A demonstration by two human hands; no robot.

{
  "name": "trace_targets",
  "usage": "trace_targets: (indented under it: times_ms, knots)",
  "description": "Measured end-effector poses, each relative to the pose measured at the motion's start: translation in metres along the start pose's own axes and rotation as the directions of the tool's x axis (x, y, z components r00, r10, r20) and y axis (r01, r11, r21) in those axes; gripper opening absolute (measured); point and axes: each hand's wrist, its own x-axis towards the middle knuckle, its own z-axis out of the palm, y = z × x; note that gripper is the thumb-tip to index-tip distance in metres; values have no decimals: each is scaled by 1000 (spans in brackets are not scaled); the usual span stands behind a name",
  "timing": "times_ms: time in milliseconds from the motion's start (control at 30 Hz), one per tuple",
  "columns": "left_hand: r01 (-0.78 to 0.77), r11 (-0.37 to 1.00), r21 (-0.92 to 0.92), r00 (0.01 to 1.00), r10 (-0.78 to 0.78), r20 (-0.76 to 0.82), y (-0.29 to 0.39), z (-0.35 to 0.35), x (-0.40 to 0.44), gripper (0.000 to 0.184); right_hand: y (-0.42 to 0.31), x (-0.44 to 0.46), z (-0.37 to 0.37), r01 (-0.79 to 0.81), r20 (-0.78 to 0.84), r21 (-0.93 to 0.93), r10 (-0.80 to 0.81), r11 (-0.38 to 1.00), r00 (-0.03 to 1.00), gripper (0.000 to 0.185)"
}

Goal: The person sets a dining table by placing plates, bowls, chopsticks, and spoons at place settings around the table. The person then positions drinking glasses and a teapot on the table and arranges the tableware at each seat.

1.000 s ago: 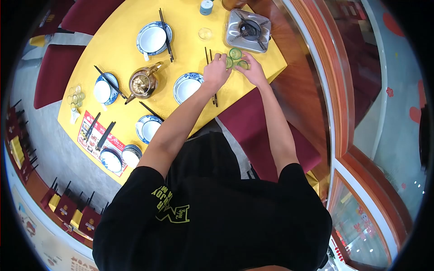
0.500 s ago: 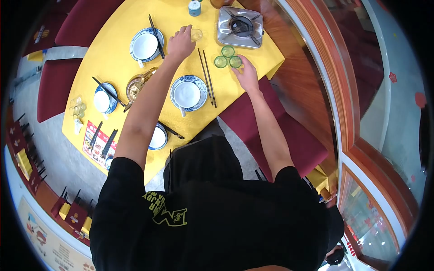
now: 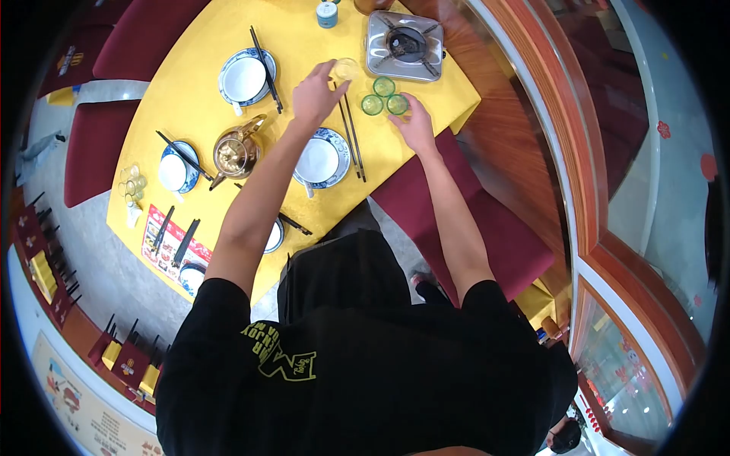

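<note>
My left hand point(image 3: 315, 93) reaches over the table, its thumb and fingers closed round a small clear drinking glass point(image 3: 347, 70). To its right, my right hand point(image 3: 415, 123) has thumb and fingers closed against a green-tinted glass point(image 3: 397, 105). Two more green glasses, one above point(image 3: 384, 87) and one to the left point(image 3: 372, 105), stand touching or nearly touching it. Just below the clear glass lies a pair of black chopsticks point(image 3: 352, 140). Nearer me, partly under my left forearm, is a white bowl point(image 3: 316, 159) on a blue-patterned plate.
A silver portable stove point(image 3: 404, 45) sits at the table's right corner, near a small blue-white jar point(image 3: 327, 14). Left of my left arm stands a gold kettle point(image 3: 236, 154). Another bowl setting point(image 3: 244, 79) lies farther off. A maroon chair point(image 3: 471, 213) is beside my right arm.
My left hand has moved right and slightly toward me, bringing the clear glass closer to the green glasses. The gold kettle is now uncovered. My right hand stays nearly still.
</note>
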Motion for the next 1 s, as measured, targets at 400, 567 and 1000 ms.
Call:
trace_targets:
  times_ms: [400, 567, 1000]
  knots:
    - [123, 962, -245, 989, -98, 111, 19, 23, -52, 57, -15, -37, 7, 88, -92, -60, -93, 994, 991, 86]
    - [84, 905, -418, 986, -135, -94, 19, -34, -138, 45, -60, -90, 33, 177, -221, -150, -208, 973, 953, 60]
    - [466, 323, -823, 339, -925, -172, -128, -85, -226, 67, -199, -38, 171, 746, 237, -91, -713, 660, 660, 58]
